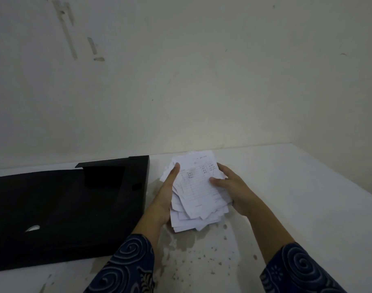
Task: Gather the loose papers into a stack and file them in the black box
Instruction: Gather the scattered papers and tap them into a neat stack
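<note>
Two hands square up one ragged stack of white paper slips beside an open black box.

The left hand (167, 193) and right hand (231, 187) press its sides, fingers half curled, to align edges. The stack of papers (196, 191) sits on the stained white table (297, 187), just right of the black cardboard file box (71, 208), lid open; sheets too many to count.

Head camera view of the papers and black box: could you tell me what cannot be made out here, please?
- Writing on the top sheet of the paper stack: too small and blurred to read.
- Sheet count: lower sheets are overlapped.
- Interior of the black box: too dark to see contents.
- Palms of the left hand and right hand: covered by the papers.
</note>
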